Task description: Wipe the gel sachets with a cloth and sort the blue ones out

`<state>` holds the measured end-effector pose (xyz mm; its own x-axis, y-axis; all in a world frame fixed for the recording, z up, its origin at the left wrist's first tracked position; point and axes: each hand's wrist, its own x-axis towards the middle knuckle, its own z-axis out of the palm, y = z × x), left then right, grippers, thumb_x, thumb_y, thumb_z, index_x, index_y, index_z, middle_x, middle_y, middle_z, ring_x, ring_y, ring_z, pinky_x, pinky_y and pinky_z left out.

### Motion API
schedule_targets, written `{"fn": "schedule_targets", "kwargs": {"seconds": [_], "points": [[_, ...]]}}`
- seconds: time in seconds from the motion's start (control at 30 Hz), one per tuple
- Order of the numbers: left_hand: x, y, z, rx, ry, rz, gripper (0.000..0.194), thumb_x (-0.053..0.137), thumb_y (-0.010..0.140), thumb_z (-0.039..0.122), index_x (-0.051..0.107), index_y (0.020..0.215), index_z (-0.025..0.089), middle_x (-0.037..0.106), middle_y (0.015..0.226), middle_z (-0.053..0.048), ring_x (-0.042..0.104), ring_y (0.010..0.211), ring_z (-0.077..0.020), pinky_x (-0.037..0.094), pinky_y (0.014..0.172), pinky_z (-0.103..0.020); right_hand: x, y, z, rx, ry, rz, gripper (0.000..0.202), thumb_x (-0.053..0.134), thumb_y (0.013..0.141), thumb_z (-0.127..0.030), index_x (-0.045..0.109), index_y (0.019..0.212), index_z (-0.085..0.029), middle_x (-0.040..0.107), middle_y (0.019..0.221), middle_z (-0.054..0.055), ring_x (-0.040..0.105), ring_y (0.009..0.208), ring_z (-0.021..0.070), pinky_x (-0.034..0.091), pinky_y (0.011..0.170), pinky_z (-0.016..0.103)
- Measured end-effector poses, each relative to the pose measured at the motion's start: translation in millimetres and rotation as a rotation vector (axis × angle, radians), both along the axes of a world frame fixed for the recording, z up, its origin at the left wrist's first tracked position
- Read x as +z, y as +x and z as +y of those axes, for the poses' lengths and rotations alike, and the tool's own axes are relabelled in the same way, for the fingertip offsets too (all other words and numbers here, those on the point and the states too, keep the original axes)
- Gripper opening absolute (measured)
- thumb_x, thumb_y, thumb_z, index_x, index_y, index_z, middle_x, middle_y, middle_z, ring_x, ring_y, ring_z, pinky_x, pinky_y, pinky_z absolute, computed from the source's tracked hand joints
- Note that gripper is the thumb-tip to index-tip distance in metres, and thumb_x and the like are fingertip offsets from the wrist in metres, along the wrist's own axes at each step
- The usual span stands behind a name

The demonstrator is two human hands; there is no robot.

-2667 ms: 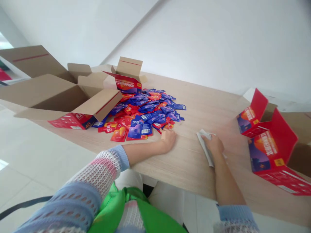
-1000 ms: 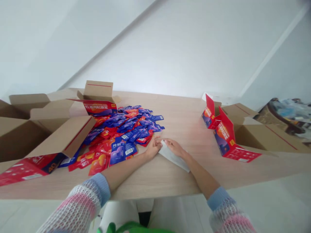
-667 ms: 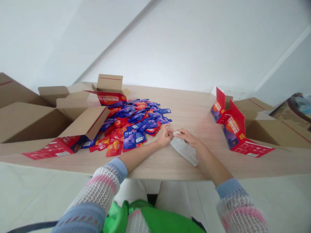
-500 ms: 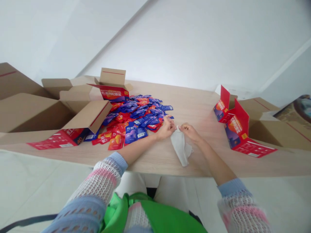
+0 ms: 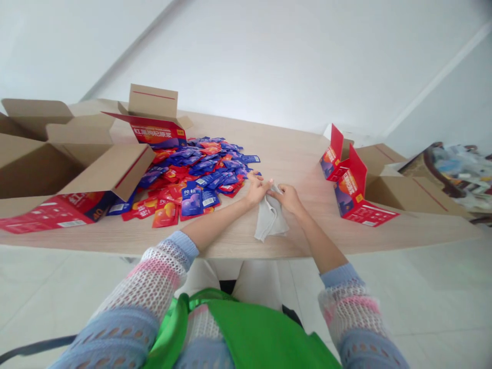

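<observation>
A thin, whitish, limp plastic bag (image 5: 268,218) hangs between my hands, its lower end spreading over the table near the front edge. My left hand (image 5: 257,189) pinches the bag's upper left edge, with some fingers stretched out toward the sachets. On the other side, my right hand (image 5: 288,199) is closed on the top right of the bag. A heap of blue and red sachets (image 5: 207,166) lies just left of my left hand; some show printed fruit and barcodes.
Open cardboard cartons with red printed sides, one large (image 5: 69,207) and one behind it (image 5: 157,130), stand left on the wooden table (image 5: 284,148). More open red cartons (image 5: 353,189) stand right. Beyond the right end is a cluttered pile (image 5: 465,169). A white wall rises behind.
The view has shifted to the right. My hands have come closer together on the bag, and its hanging part has spread wider and become more folded.
</observation>
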<state>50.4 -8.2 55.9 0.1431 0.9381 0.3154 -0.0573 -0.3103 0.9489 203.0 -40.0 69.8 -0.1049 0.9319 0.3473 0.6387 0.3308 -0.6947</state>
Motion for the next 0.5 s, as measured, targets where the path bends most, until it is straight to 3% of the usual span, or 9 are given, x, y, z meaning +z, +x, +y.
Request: {"fn": "schedule_targets", "kwargs": {"seconds": [0.07,0.13,0.23,0.3,0.37,0.5], "points": [[-4.5,-6,-4,-0.134,-0.056,0.018,0.066,0.064,0.078,0.034,0.019,0.126,0.024,0.043,0.116,-0.009,0.054,0.098,-0.0177,0.048,0.085,-0.036,10.5,-1,-3,-0.090,0.126,-0.133,0.055,0.058,0.078,-0.058,0.029,0.052,-0.020,0.029,0.053,-0.006,0.029,0.055,0.0094,0.022,0.053,0.024],[-9.9,-13,-9,-0.233,0.001,0.149,0.079,0.069,0.068,0.022,0.021,0.131,0.022,0.043,0.120,-0.010,0.053,0.103,-0.0204,0.047,0.089,-0.038,23.1,0,-5,-0.110,0.178,-0.222,0.055,0.056,0.080,-0.059,0.027,0.053,-0.020,0.028,0.052,-0.006,0.028,0.054,0.0094,0.020,0.053,0.025],[-16.1,-23,-17,-0.162,0.110,0.444,0.083,0.060,0.057,0.003,0.029,0.133,0.016,0.044,0.123,-0.014,0.051,0.109,-0.0240,0.045,0.094,-0.040,44.7,6,-11,-0.101,0.094,-0.332,0.055,0.059,0.076,-0.063,0.035,0.053,-0.020,0.034,0.050,-0.006,0.031,0.051,0.0092,0.021,0.052,0.025],[-15.6,-30,-20,-0.120,0.163,0.602,0.076,0.053,0.055,-0.001,0.039,0.129,0.013,0.049,0.120,-0.014,0.053,0.107,-0.0243,0.046,0.094,-0.039,61.4,7,-23,-0.096,0.034,-0.408,0.052,0.062,0.073,-0.066,0.044,0.057,-0.019,0.044,0.051,-0.004,0.038,0.050,0.0102,0.024,0.053,0.025],[-9.8,-37,-20,-0.132,0.245,0.709,0.061,0.049,0.058,-0.001,0.052,0.117,0.014,0.057,0.110,-0.011,0.056,0.102,-0.0233,0.047,0.091,-0.037,78.9,4,-42,-0.123,0.096,-0.490,0.049,0.063,0.073,-0.066,0.054,0.064,-0.019,0.055,0.057,0.000,0.048,0.055,0.0134,0.029,0.058,0.026],[19.6,-55,-12,-0.104,0.466,0.803,0.036,0.044,0.067,0.001,0.065,0.092,0.017,0.065,0.094,-0.007,0.060,0.095,-0.0209,0.048,0.087,-0.034,104.9,3,-76,-0.195,0.190,-0.680,0.045,0.064,0.073,-0.065,0.066,0.081,-0.020,0.066,0.071,0.007,0.058,0.071,0.0217,0.036,0.070,0.031]]}}
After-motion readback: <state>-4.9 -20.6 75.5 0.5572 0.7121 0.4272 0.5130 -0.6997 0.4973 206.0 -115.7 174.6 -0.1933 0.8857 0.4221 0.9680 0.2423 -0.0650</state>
